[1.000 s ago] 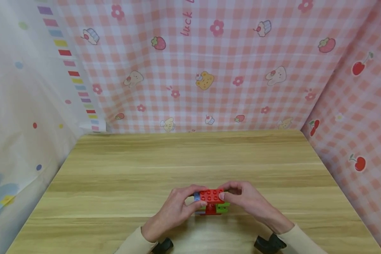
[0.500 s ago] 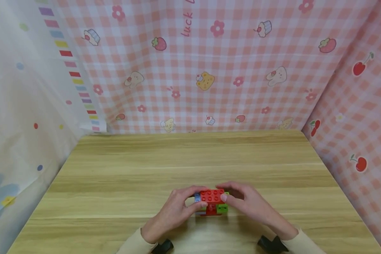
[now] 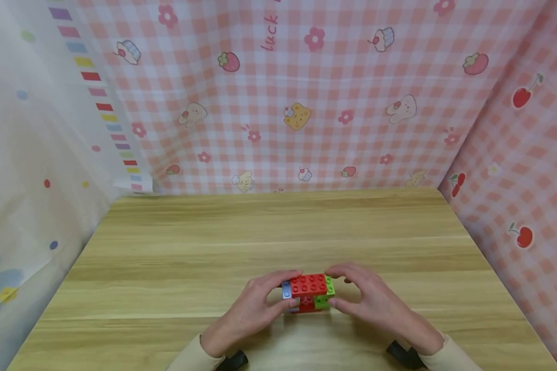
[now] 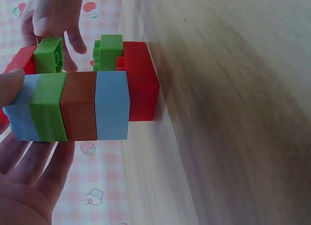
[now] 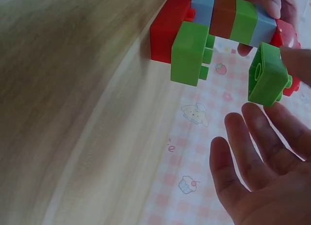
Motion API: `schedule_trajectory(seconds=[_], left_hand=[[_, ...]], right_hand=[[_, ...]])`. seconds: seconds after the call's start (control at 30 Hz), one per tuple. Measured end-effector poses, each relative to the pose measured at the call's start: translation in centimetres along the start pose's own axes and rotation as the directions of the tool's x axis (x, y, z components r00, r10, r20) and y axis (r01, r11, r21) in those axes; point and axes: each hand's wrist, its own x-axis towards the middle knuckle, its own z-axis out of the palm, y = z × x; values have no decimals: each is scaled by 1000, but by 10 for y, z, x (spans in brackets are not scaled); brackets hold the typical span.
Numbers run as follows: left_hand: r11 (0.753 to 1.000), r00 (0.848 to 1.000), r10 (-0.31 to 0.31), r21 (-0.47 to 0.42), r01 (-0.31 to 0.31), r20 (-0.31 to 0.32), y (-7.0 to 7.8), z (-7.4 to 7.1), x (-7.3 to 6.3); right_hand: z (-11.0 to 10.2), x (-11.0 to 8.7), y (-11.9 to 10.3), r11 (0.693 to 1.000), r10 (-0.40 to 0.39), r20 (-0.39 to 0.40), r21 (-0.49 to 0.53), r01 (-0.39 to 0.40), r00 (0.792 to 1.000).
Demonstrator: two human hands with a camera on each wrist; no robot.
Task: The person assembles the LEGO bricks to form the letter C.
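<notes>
A frame of toy building bricks stands on the wooden table, with a studded red brick (image 3: 308,284) lying across its top. My left hand (image 3: 255,301) grips its left side, thumb and fingers round the upper blue brick (image 4: 24,106). Below that, a green, a brown brick (image 4: 80,106) and another blue one run down to the red base brick (image 4: 141,84). At the right end an upper green brick (image 5: 269,75) hangs under the top red one; my right hand (image 3: 376,296) pinches it between thumb and index finger. A gap separates it from the lower green brick (image 5: 189,52).
The wooden table (image 3: 167,257) stretches away to a pink checked cloth (image 3: 260,93) at the back. White cloth (image 3: 37,144) hangs at the left, more pink checked cloth at the right. A black strap sits at each wrist.
My right thumb has slid off the top red brick towards the right, down to the near end of the upper green brick, which now shows more. My left hand keeps its grip.
</notes>
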Motion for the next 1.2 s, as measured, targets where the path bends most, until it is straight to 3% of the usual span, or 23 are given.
schedule_trajectory(seconds=[0.13,0.23,0.4,0.53,0.77,0.93,1.2], left_hand=[[995,995,92,35,-91,-30,-2,0,-1],[992,991,121,49,-118,-53,-3,1,-2],[997,994,77,-3,-78,-82,-4,1,-2],[996,994,55,-63,-62,-97,-6,1,-2],[982,993,-88,-174,72,-82,-11,-1,-1],[971,984,-156,-198,137,-82,-14,-1,1],[968,982,-139,-225,108,-125,-17,-1,6]], right_hand=[[2,1,1,1000,-28,-8,-7,28,1000],[2,1,1,999,-32,-6,5,32,999],[2,4,2,1000,-13,3,27,13,1000],[1,7,1,998,45,16,52,-46,999],[-2,15,4,981,141,65,124,-148,988],[-4,19,6,966,196,98,154,-210,976],[-5,27,8,950,237,123,179,-256,964]])
